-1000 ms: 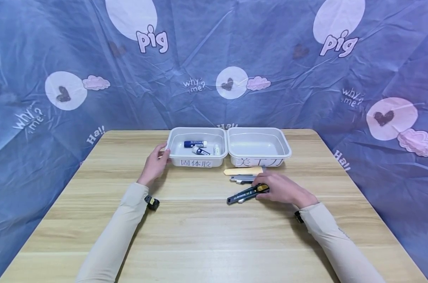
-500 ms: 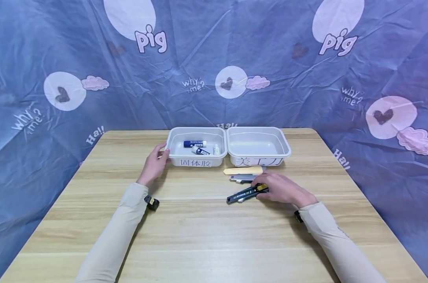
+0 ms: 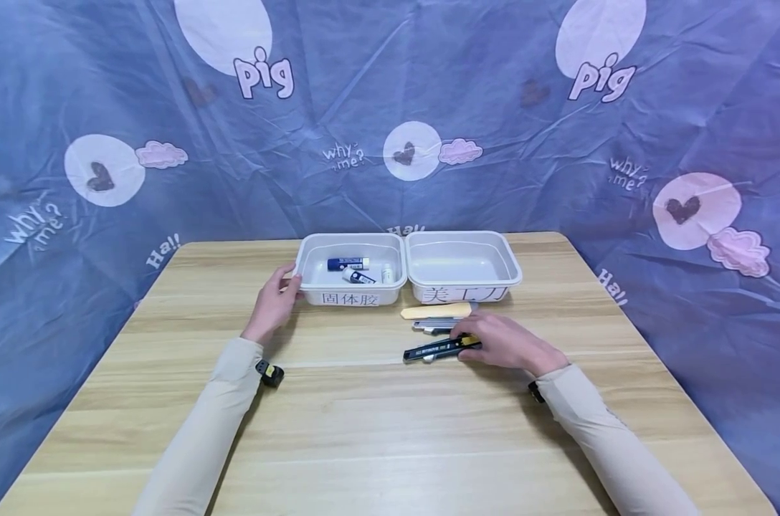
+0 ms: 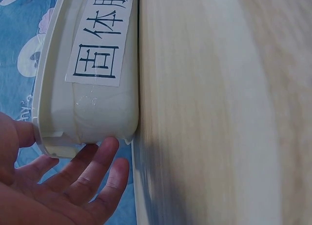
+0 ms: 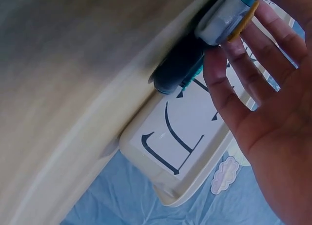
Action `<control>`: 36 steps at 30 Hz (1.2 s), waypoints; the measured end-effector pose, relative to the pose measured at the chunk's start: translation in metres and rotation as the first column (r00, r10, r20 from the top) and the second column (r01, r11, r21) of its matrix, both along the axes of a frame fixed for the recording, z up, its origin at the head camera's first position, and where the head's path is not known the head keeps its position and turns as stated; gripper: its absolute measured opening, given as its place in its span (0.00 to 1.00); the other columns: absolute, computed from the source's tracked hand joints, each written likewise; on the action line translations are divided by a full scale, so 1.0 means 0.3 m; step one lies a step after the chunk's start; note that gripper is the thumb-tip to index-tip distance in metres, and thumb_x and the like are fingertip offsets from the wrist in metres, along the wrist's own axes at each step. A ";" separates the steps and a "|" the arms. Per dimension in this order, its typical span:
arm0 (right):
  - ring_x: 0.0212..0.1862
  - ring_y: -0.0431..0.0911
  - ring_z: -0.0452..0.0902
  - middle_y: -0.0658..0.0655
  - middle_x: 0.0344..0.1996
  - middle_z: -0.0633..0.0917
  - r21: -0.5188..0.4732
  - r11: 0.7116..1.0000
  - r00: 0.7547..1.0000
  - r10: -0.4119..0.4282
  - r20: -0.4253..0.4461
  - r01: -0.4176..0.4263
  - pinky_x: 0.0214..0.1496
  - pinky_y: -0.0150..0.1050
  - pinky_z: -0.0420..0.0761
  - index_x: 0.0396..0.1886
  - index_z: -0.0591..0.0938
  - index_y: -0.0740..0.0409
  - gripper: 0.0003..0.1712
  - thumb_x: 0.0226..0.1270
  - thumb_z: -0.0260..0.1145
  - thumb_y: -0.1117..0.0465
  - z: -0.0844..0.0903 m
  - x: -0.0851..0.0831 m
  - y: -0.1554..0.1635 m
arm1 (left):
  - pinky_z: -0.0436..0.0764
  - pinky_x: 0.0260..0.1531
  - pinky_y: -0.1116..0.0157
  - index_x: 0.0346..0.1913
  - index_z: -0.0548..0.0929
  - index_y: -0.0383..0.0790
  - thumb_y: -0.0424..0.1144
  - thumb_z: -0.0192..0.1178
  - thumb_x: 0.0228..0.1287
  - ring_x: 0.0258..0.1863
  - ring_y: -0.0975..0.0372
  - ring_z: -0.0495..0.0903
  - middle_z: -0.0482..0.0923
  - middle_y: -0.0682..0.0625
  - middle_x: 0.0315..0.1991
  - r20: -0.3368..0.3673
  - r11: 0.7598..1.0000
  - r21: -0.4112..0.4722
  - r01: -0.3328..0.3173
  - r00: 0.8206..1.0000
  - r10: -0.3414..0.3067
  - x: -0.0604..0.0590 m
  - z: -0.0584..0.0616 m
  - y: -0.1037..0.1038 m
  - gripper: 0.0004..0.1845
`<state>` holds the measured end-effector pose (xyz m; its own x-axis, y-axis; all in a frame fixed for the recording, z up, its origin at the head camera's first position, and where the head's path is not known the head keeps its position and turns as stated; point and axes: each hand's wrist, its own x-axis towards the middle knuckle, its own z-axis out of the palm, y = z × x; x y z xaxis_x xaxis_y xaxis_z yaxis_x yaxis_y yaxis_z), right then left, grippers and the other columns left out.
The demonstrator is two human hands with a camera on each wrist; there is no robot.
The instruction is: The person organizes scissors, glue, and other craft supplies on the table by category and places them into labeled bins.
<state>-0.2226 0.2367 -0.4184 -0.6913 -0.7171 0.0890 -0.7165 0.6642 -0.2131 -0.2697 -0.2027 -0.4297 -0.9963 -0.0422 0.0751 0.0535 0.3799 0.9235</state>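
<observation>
Low in the centre of the head view, the dark utility knife (image 3: 440, 349) lies flat on the desk (image 3: 390, 430), and its yellow-trimmed end is pinched by the right hand (image 3: 502, 342), so the pick-up appears to be the step in hand. Just above it in the frame, a grey knife (image 3: 436, 326) and a cream-coloured knife (image 3: 436, 312) are seen side by side. Left of centre, the left hand (image 3: 272, 304) is laid with relaxed fingers against the corner of the left tray (image 3: 305, 252), in which glue sticks (image 3: 348, 264) rest. The right tray (image 3: 511, 265) is touching it. Next, a lift clear of the desk and over the near rim would likely be called for.
</observation>
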 end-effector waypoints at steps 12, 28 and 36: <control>0.54 0.48 0.82 0.50 0.49 0.88 -0.008 1.000 1.000 0.004 -0.014 -0.004 0.59 0.48 0.83 0.52 0.86 0.53 0.21 0.61 0.78 0.53 0.048 -0.016 -0.011 | 0.82 0.60 0.47 0.79 0.60 0.40 0.45 0.47 0.83 0.53 0.38 0.83 0.76 0.27 0.62 0.004 1.000 -0.010 0.014 1.000 -0.014 -0.005 0.008 -0.006 0.29; 0.52 0.51 0.82 0.52 0.48 0.88 -0.060 0.998 0.995 0.025 -0.095 -0.031 0.57 0.50 0.84 0.50 0.86 0.55 0.19 0.59 0.79 0.58 0.106 -0.047 -0.038 | 0.81 0.61 0.48 0.79 0.61 0.39 0.45 0.47 0.83 0.53 0.37 0.83 0.76 0.27 0.62 -0.005 1.000 -0.011 0.006 1.000 -0.006 0.001 0.005 -0.003 0.28; 0.51 0.49 0.82 0.53 0.47 0.88 -0.090 0.995 0.993 0.030 -0.113 -0.040 0.55 0.50 0.83 0.50 0.86 0.57 0.18 0.61 0.78 0.58 0.123 -0.071 -0.043 | 0.82 0.61 0.49 0.79 0.61 0.39 0.45 0.47 0.83 0.53 0.38 0.83 0.76 0.28 0.62 -0.009 1.000 -0.009 0.008 1.000 -0.008 -0.002 0.000 -0.002 0.28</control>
<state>-0.2440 0.2238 -0.3815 -0.6480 -0.7257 0.2310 -0.7616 0.6196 -0.1898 -0.2702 -0.2034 -0.4297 -0.9959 -0.0338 0.0840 0.0644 0.3880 0.9194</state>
